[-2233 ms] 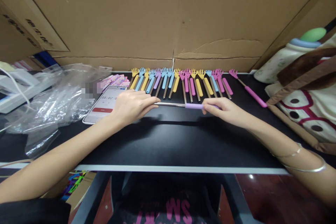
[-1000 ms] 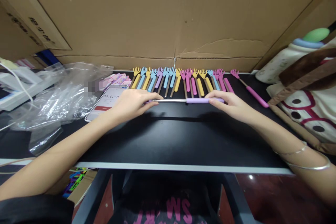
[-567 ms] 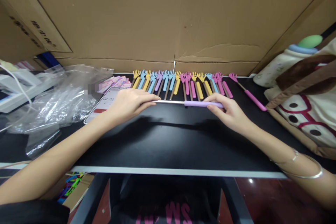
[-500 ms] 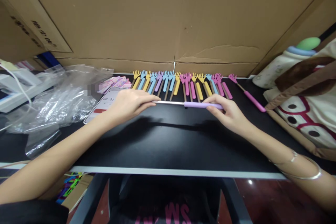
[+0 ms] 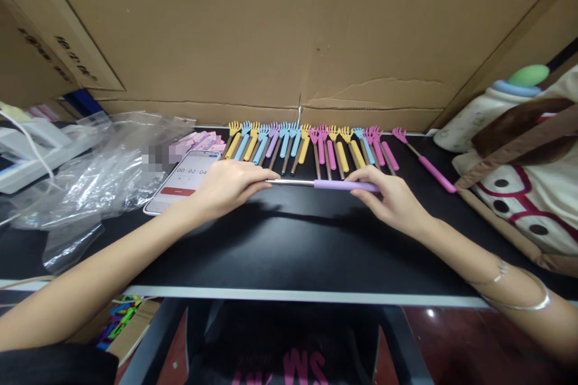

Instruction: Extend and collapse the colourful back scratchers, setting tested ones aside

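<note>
Held level above the black table (image 5: 289,252) is a back scratcher (image 5: 332,184) with a purple handle and a metal rod. My left hand (image 5: 228,186) pinches the rod's left end, and the claw head is hidden behind those fingers. The purple handle's right end sits in the grip of my right hand (image 5: 391,192). Just beyond lies a row of several back scratchers (image 5: 284,144) in yellow, blue, purple and pink, claws toward the wall. One pink back scratcher (image 5: 436,173) lies slanted and extended at the row's right.
On the left are a phone (image 5: 169,189) showing a timer, crumpled clear plastic bags (image 5: 103,168), pink wrappers (image 5: 205,141) and a white device (image 5: 40,156). A bottle (image 5: 483,111) and a cloth bag (image 5: 533,192) stand on the right. Cardboard (image 5: 271,30) walls the back.
Both hands have come slightly nearer to me with the purple back scratcher, the right one also shifting a little left. More of the phone's screen shows.
</note>
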Tool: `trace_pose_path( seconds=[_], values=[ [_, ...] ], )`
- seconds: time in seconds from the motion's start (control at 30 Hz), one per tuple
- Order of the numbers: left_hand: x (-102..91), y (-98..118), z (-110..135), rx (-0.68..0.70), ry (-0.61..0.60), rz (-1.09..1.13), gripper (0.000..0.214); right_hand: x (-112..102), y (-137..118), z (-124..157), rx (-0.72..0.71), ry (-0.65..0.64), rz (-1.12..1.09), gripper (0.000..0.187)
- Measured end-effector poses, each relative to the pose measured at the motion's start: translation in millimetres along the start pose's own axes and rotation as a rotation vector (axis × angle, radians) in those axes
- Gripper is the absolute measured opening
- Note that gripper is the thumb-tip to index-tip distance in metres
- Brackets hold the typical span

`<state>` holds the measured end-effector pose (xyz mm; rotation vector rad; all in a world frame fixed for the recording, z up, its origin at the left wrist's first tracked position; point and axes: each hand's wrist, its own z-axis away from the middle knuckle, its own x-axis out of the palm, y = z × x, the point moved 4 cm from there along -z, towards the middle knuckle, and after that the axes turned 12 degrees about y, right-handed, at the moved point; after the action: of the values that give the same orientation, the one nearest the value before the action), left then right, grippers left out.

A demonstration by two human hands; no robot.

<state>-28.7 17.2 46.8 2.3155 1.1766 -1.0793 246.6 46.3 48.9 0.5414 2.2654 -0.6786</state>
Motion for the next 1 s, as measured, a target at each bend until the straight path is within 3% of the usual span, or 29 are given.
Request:
trace_pose_path(
  seconds=[0.33,0.73,1.0],
  values=[
    [3.2,8,2,-0.039,-0.033,-0.019,0.034,3,-2,-5,0.049,-0.018,-0.115,0.010],
    [-2.6,21,2,0.035,0.101,-0.123,0.029,3,-2,-6,0.181,-0.056,-0.250,0.018],
    [5.4,21,2,-0.002,0.045,-0.107,0.035,5,1,-9,0.222,-0.074,-0.273,0.021]
  ],
)
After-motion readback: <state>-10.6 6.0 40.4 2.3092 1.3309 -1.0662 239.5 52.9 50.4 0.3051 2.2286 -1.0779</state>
